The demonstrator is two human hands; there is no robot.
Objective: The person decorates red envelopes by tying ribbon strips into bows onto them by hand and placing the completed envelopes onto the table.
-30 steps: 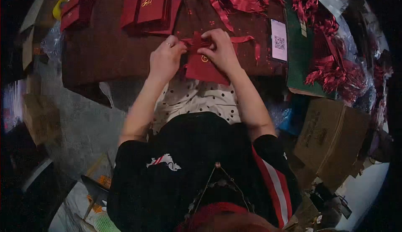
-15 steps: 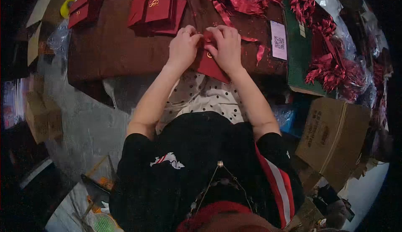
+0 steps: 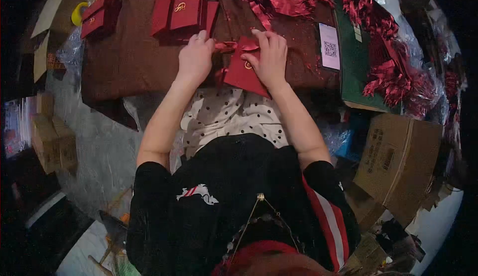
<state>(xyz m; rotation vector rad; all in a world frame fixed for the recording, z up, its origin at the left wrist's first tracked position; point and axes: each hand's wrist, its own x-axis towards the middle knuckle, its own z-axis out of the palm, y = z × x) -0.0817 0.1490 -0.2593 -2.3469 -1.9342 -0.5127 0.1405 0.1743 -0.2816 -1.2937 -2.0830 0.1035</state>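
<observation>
A small red gift bag [image 3: 243, 78] with a gold mark lies tilted near the table's front edge. My right hand [image 3: 272, 58] grips its upper right side, the thumb across its face and partly over the mark. To the left, the closed fingers of my left hand [image 3: 195, 59] pinch the end of a shiny red ribbon [image 3: 227, 46], which stretches across to the top of the bag. Whether the right fingers also pin the ribbon is hidden. Just beyond my left hand lies a stack of similar red bags [image 3: 181, 12].
Loose red ribbons [image 3: 294, 0] heap at the table's back. At the right, a phone [image 3: 329, 47] showing a QR code lies beside a green board [image 3: 354, 77]; more ribbon bundles [image 3: 388, 79] sit beyond. Another red bag pile [image 3: 99, 17] and yellow tape [image 3: 78, 13] are at left.
My left hand has moved left, away from my right hand, drawing the ribbon out sideways. My right hand stays on the bag, whose upper part now shows more.
</observation>
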